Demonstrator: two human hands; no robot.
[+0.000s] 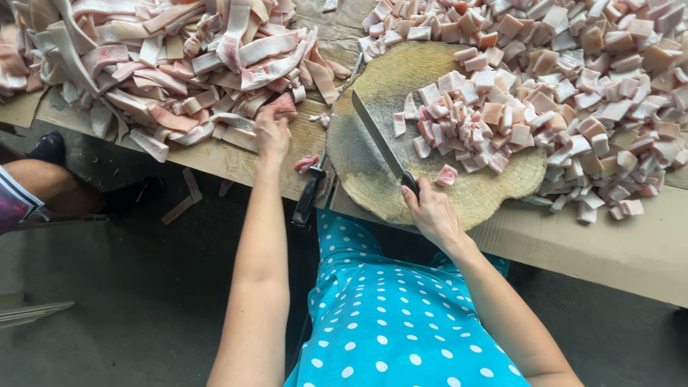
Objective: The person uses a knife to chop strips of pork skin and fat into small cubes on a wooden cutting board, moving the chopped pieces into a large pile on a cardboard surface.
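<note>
My right hand (pixel 432 213) grips the dark handle of a long knife (pixel 376 140) whose blade lies flat across a round wooden chopping block (pixel 373 93). A heap of cut pink-and-white meat cubes (pixel 480 118) covers the block's right half. My left hand (pixel 271 130) reaches to the left and closes on a piece of meat strip (pixel 284 104) at the edge of a big pile of long meat strips (pixel 165 57). One loose cube (pixel 446 175) lies near the knife handle.
A large mound of cut cubes (pixel 609 79) fills the table at the right. A second dark-handled knife (pixel 309 193) lies at the table edge beside the block. Cardboard (pixel 616 251) covers the table. Another person's leg (pixel 43 183) shows at the left. Scraps lie on the floor.
</note>
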